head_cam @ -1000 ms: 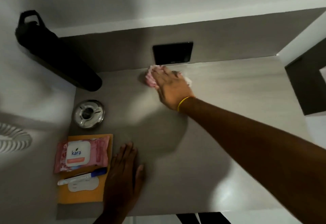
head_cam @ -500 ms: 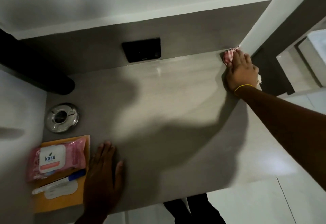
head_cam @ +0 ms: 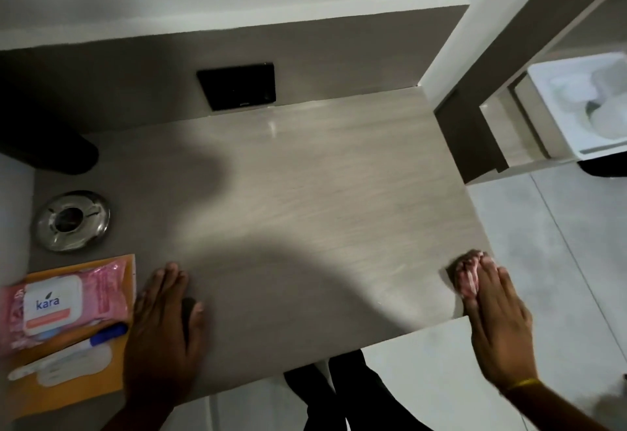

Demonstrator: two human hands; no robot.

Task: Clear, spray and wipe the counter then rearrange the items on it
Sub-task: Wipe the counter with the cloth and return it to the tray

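Observation:
My right hand point(head_cam: 498, 325) presses a crumpled pink and white cloth point(head_cam: 467, 278) flat against the grey counter point(head_cam: 305, 213) at its near right corner. My left hand point(head_cam: 163, 339) lies palm down with fingers spread on the counter near the front left, holding nothing. Beside it on the left sits an orange envelope point(head_cam: 98, 379) bearing a pink pack of wipes point(head_cam: 61, 305) and a white pen with a blue cap point(head_cam: 71, 351).
A round metal ashtray point(head_cam: 73, 220) stands at the left. A black bag point(head_cam: 44, 132) leans at the back left corner. A black wall plate point(head_cam: 239, 84) sits on the backsplash. The counter ends at the right over tiled floor point(head_cam: 543, 261); my legs point(head_cam: 339, 393) are below the front edge.
My right hand has swept the cloth from the back middle to the far right corner, then down the right edge to the near right corner. My left hand stayed put.

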